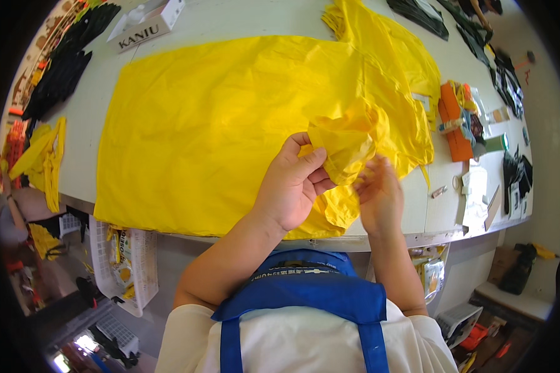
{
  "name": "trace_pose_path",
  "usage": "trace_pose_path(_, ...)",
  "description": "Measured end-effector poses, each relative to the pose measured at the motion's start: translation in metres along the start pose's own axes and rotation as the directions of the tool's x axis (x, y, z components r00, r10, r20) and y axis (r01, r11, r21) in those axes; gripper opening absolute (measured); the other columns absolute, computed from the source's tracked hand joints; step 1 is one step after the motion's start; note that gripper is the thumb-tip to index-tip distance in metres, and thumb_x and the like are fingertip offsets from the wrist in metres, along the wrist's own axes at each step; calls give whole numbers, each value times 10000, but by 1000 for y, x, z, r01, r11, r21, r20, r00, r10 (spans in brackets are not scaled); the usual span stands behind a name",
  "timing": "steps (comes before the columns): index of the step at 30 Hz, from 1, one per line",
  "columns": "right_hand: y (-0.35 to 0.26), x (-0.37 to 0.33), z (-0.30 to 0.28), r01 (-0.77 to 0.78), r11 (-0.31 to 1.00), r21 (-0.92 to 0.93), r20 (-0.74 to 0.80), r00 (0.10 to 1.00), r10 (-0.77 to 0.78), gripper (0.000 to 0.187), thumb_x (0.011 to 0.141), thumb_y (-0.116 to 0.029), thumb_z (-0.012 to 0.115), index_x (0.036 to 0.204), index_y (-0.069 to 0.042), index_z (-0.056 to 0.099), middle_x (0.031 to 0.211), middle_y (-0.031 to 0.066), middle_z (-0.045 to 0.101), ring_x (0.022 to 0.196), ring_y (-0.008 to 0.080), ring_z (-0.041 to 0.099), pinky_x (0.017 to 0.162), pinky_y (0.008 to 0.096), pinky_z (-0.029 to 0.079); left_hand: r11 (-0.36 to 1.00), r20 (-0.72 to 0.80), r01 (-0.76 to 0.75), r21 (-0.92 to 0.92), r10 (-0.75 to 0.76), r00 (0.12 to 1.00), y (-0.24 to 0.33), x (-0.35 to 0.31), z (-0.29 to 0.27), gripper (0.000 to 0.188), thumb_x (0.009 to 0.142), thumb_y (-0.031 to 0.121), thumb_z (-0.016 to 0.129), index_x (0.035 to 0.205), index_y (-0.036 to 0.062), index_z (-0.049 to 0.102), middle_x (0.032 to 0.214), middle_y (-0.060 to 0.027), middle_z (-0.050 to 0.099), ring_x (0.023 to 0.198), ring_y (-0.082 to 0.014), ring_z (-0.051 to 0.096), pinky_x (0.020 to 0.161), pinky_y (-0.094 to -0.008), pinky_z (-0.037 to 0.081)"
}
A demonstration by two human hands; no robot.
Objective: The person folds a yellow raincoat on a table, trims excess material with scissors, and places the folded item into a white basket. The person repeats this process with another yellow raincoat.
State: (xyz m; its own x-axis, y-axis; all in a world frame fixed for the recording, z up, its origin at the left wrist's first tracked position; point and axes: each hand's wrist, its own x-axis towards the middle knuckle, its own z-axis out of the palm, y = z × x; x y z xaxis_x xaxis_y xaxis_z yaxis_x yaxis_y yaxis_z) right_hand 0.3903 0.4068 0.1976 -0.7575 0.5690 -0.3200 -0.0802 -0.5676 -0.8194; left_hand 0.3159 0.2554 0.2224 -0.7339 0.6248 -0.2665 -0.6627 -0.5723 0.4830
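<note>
A large yellow garment (211,124) of thin, shiny cloth, like a raincoat, lies spread over the table in front of me. My left hand (292,180) pinches a bunched, open-ended part of it, perhaps a sleeve end (342,146), lifted above the rest, with the thumb on top. My right hand (379,193) is at the right side of that bunched part. Its fingertips reach the cloth's edge and are smeared by motion, so whether they grip is unclear. Creased folds hang below, between both hands.
An orange box (455,127) of small items stands at the right on the white table (417,208). Dark garments (59,81) lie at the far left, near a white box (146,25). White baskets (144,273) hang below the table edge. Another person's arm (15,214) shows at left.
</note>
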Motion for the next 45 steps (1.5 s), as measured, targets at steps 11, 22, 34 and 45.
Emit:
trace_pose_path(11,-59,14,-28,779,189,-598,518,556,-650,324,657,1,771,964,-45,677,811,71,573,669,162,553,549,270,459,940,28,-103,327,99,995,-65,29,66,459,956,78,449,1347,40,210,1201,-178,540,1039,-244,605,897,-376,514)
trace_pose_path(22,-61,34,-58,634,572,-521,425,774,-470,67,808,9,636,825,-18,577,818,56,537,698,154,516,644,253,434,784,33,-136,606,146,989,-86,45,68,527,932,-5,438,1368,98,159,849,-115,602,764,-166,640,753,-317,556)
trace_pose_path(34,-52,137,-304,-364,31,-931,-248,568,-785,595,843,-400,636,1238,14,471,1148,197,542,1092,332,499,958,394,373,874,-79,-38,485,87,993,-90,47,57,177,904,47,531,1076,39,570,962,-36,598,848,-100,596,746,-253,530)
trace_pose_path(45,-96,159,-404,-484,-159,-861,-412,846,-339,190,800,-151,580,879,21,603,801,200,661,799,326,649,728,429,498,917,-89,42,396,-7,996,-86,49,63,194,894,9,534,1084,41,550,968,-45,602,903,-133,597,826,-322,515)
